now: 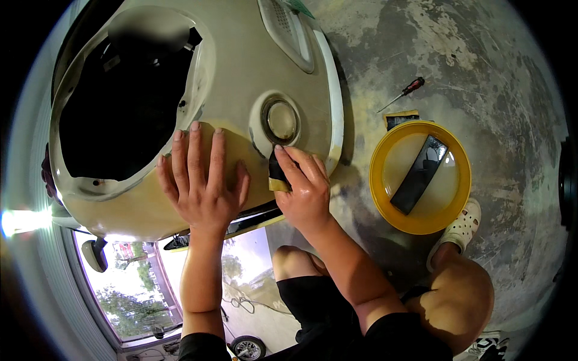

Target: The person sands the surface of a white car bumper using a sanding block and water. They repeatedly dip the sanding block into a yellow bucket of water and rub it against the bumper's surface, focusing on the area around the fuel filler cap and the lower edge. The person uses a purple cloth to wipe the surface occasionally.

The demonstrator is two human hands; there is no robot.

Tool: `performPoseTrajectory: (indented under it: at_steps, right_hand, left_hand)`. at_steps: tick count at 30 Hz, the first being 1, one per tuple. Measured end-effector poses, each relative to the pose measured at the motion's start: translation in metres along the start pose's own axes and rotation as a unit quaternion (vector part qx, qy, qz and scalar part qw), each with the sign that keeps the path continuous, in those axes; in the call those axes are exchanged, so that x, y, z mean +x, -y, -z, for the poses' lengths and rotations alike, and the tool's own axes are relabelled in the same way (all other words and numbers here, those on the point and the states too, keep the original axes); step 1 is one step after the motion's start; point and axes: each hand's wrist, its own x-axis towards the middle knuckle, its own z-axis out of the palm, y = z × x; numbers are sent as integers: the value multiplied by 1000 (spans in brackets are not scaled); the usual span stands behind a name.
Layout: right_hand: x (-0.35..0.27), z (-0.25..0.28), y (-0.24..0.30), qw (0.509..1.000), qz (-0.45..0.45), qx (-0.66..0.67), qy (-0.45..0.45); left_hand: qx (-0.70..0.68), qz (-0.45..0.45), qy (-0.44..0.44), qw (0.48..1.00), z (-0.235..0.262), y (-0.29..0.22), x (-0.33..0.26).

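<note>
My left hand (206,180) lies flat, fingers spread, on the beige painted car body panel (232,78), just below the large dark headlight opening (120,120). With my right hand (304,186) I pinch a folded piece of sandpaper (277,174), black on one face and tan on the other. It rests against the panel just below the round fog lamp recess (280,120). My fingers cover part of the sandpaper. The panel's surface shows dull, sanded-looking patches and a dark mark beside the recess.
A yellow basin (376,198) of cloudy water stands on the stained concrete floor (506,114), with a flat black strip (420,174) in it. Beyond it lie another sandpaper piece (401,118) and a red-and-black screwdriver (402,94). My shoe (465,225) is close to the basin.
</note>
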Motion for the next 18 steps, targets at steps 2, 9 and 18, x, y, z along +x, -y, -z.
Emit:
performPoseTrajectory:
  at_steps: [2, 9, 18]
  right_hand:
    - [2, 4, 0, 1000, -7, 10, 14]
    - [2, 11, 6, 998, -5, -26, 62]
    - [4, 3, 3, 998, -23, 29, 50]
  left_hand:
    - [1, 0, 2, 1000, 1, 0, 0]
    - [18, -5, 3, 1000, 0, 1, 0]
    - [22, -6, 0, 1000, 2, 1, -1]
